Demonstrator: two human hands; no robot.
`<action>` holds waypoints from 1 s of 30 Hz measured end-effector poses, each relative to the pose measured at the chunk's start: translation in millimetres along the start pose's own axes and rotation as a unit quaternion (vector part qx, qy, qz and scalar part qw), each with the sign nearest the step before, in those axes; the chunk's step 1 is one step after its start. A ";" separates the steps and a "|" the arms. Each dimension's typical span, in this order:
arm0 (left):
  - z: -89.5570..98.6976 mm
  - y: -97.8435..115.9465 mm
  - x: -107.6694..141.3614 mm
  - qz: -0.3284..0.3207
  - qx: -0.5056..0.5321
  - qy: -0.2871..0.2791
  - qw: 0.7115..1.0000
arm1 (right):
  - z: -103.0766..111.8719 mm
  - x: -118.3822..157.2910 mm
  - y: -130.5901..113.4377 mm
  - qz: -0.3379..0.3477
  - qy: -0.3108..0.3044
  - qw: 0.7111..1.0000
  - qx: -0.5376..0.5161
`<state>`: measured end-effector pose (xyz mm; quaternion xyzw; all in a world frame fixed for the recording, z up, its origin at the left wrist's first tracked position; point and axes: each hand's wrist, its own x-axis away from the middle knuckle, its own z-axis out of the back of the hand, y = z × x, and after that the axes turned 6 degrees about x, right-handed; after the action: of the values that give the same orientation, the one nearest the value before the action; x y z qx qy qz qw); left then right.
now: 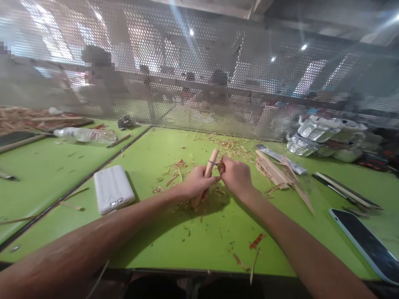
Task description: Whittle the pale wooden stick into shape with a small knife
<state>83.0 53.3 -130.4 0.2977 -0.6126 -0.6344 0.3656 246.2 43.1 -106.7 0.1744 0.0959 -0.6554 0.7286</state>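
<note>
A light wooden stick (pixel 211 162) stands tilted over the middle of the green table (pixel 149 241). My left hand (pixel 197 182) is wrapped round its lower part, with the thumb pointing right. Close beside it, my right hand (pixel 236 174) is closed on a small thin blade (pixel 214 163), which lies against the upper part of the stick. Most of the blade and its handle are hidden by my fingers. Curled wood shavings (pixel 179 164) are scattered under and around both hands.
A white power bank (pixel 114 189) lies left; a plastic bottle (pixel 85 135) is farther back. Wood pieces (pixel 276 169), dark strips (pixel 346 190) and a phone (pixel 363 241) lie right. Foil packages (pixel 324 135) sit at the back right, before a perforated screen (pixel 174 54). People are behind it.
</note>
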 end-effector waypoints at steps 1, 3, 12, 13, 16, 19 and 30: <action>-1.9 1.1 1.0 0.005 -0.006 0.000 1.000 | 1.6 0.3 -1.4 -0.009 -0.016 1.000 0.019; -6.3 4.0 3.6 0.024 -0.028 0.015 0.999 | 4.1 -0.7 -1.8 -0.026 -0.051 0.997 0.055; -14.0 5.6 8.6 0.102 -0.103 0.085 0.986 | -6.7 -13.3 8.3 -0.046 -0.092 0.991 0.083; -13.0 4.5 7.8 0.103 -0.090 0.077 0.988 | -8.2 -14.3 8.7 -0.046 -0.092 0.991 0.079; -11.3 4.8 7.0 0.110 -0.052 0.068 0.990 | -12.2 -17.1 8.8 -0.052 -0.092 0.992 0.071; -14.3 11.0 13.1 0.131 -0.029 0.064 0.989 | -17.4 -20.7 13.6 -0.057 -0.098 0.992 0.061; -6.7 8.6 18.2 0.095 0.086 -0.134 0.983 | -20.3 -31.6 59.5 -0.183 -0.088 0.977 0.057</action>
<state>79.3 34.7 -121.1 0.1810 -0.7338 -0.5761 0.3114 303.0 84.7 -106.2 0.1369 0.0238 -0.7951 0.5904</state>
